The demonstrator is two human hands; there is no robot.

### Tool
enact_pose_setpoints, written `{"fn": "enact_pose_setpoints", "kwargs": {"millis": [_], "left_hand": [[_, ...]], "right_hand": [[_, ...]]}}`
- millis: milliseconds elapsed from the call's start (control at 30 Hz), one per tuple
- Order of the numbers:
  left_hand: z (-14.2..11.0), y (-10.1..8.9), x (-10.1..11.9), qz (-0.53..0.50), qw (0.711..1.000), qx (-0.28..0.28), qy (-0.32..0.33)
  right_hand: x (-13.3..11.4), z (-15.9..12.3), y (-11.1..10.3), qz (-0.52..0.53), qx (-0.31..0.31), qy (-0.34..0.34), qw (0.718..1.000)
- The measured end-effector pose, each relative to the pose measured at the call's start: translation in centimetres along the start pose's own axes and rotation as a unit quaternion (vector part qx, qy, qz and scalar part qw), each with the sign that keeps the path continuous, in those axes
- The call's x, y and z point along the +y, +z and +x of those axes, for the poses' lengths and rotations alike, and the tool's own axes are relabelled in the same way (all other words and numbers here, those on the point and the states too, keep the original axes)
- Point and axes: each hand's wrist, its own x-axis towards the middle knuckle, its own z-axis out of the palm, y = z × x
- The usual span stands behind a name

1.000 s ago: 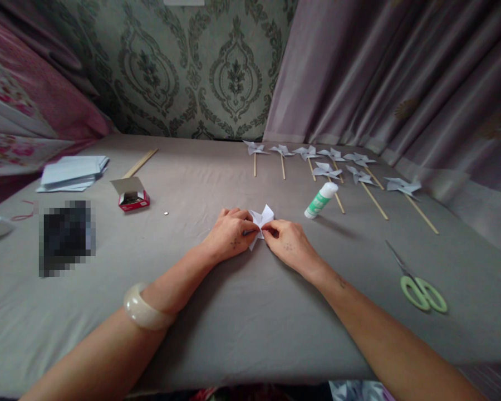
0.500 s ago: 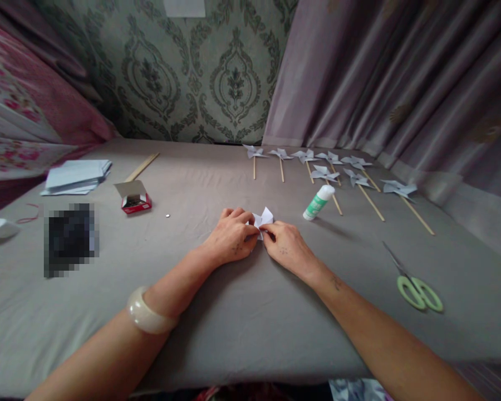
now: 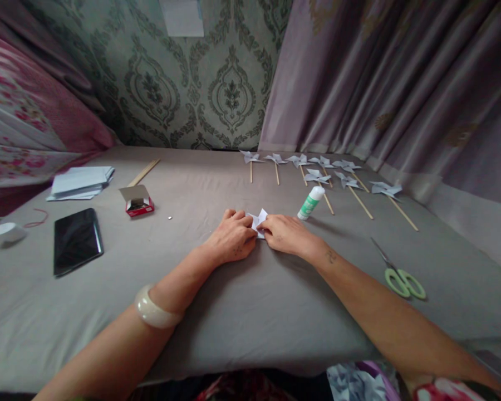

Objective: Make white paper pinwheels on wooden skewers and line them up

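Observation:
A small white paper pinwheel (image 3: 258,221) lies on the cloth between my two hands, its pointed folds showing above the fingers. My left hand (image 3: 235,236) is closed on its left side, fingers curled. From the right, my right hand (image 3: 284,233) pinches and presses on the paper near its middle. Much of the paper is hidden under the fingers. To the right of my right hand stands a glue stick (image 3: 311,203) with a green and white label and a white cap, leaning a little.
Several finished pinwheels (image 3: 317,177) on sticks lie at the back right. Green-handled scissors (image 3: 404,282) rest at right. On the left are a tablet (image 3: 77,241), an open red box (image 3: 139,206), stacked paper (image 3: 82,182), wooden sticks (image 3: 144,172) and a white roll (image 3: 7,232).
My right hand has turned flatter and shifted over the pinwheel's middle. The left hand stays nearly in place. The whole view has shifted slightly.

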Motion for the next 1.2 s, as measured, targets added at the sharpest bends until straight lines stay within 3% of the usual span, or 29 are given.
{"fn": "enact_pose_setpoints", "kwargs": {"millis": [200,500,667,867,1033,1200], "left_hand": [[0.0,0.1,-0.1,-0.018,1.000,0.006,0.002],[0.0,0.2,-0.3,-0.070,0.997,0.012,-0.007],[0.1,-0.1,-0.4,-0.120,0.992,0.022,-0.037],[0.1,-0.7,-1.2,-0.156,0.978,0.065,-0.126],[0.2,-0.4,-2.0,-0.166,0.960,0.099,-0.202],[0.3,-0.1,-2.1,-0.180,0.950,0.123,-0.222]], "right_hand": [[0.1,1.1,-1.7,-0.040,-0.073,-0.038,0.996],[-0.2,2.9,-2.3,-0.027,-0.106,-0.025,0.994],[-1.2,2.5,-2.5,-0.039,-0.103,-0.022,0.994],[-1.1,2.2,-2.4,-0.032,-0.086,-0.007,0.996],[1.0,2.4,-1.0,0.083,-0.085,0.016,0.993],[2.9,2.0,0.7,0.179,0.004,0.032,0.983]]}}
